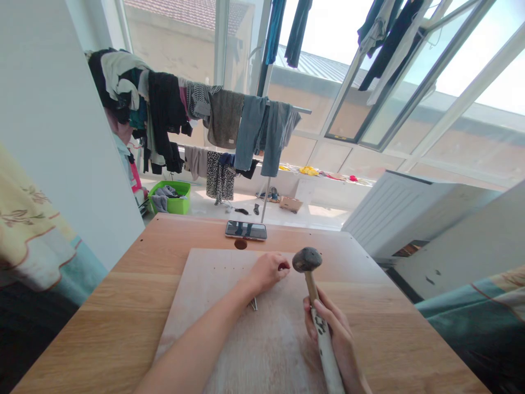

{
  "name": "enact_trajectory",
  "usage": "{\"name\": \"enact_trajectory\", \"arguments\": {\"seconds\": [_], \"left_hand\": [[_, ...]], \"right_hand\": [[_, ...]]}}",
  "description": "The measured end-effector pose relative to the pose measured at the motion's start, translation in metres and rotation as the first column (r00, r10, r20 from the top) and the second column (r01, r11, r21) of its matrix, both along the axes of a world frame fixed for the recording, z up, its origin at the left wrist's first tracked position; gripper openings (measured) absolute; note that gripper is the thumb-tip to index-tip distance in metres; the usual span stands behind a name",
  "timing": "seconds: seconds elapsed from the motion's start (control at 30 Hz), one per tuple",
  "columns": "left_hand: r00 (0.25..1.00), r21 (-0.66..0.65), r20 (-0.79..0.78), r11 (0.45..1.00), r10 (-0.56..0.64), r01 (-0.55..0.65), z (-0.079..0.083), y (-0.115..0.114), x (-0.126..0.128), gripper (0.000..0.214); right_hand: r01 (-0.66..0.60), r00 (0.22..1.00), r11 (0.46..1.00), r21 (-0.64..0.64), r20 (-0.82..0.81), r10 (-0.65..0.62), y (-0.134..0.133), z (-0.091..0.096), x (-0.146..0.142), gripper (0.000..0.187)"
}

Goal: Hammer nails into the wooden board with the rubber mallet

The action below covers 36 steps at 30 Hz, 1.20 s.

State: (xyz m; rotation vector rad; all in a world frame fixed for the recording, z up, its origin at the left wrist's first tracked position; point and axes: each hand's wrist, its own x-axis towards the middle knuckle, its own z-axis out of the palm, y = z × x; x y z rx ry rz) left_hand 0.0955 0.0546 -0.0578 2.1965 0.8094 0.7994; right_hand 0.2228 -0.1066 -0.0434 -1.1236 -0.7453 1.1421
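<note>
The mallet (307, 260) has a dark, rounded head, possibly rubber.

The right hand (328, 334) grips a round-headed hammer (307, 259) upright by its pale, dark-flecked handle, while the left hand (267, 272) rests curled on a pale wooden board (262, 350), just beside the hammer's head. A small metal piece (254, 303) lies on the board near the left wrist, and a smartphone (246, 230) lies farther off on the wooden table (369, 290).
</note>
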Motion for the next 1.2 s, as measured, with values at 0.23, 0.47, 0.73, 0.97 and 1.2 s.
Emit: {"name": "enact_trajectory", "arguments": {"seconds": [0.23, 0.47, 0.73, 0.97, 1.2], "left_hand": [[1.0, -0.002, -0.003, 1.0, -0.005, 0.005, 0.001, 0.0, -0.001, 0.016], [1.0, 0.001, -0.008, 1.0, -0.007, 0.007, -0.001, 0.001, 0.0, 0.017], [1.0, -0.007, 0.007, 1.0, -0.008, 0.008, -0.003, 0.001, 0.0, 0.014], [1.0, 0.019, -0.013, 1.0, 0.002, -0.002, -0.001, 0.0, 0.001, 0.016], [1.0, 0.02, -0.025, 1.0, 0.006, -0.005, -0.001, -0.001, 0.0, 0.016]], "right_hand": [[0.047, 0.999, 0.999, 0.018, 0.011, -0.047, -0.001, 0.004, -0.002, 0.041], [0.004, 1.0, 0.999, -0.033, 0.029, -0.003, 0.004, -0.002, 0.001, 0.042], [0.074, 0.995, 0.997, 0.028, 0.058, -0.076, -0.003, 0.007, -0.005, 0.044], [0.027, 0.997, 0.999, -0.045, 0.07, -0.024, 0.002, -0.001, 0.0, 0.05], [0.02, 0.997, 0.997, -0.072, 0.072, -0.015, 0.001, -0.004, 0.001, 0.054]]}}
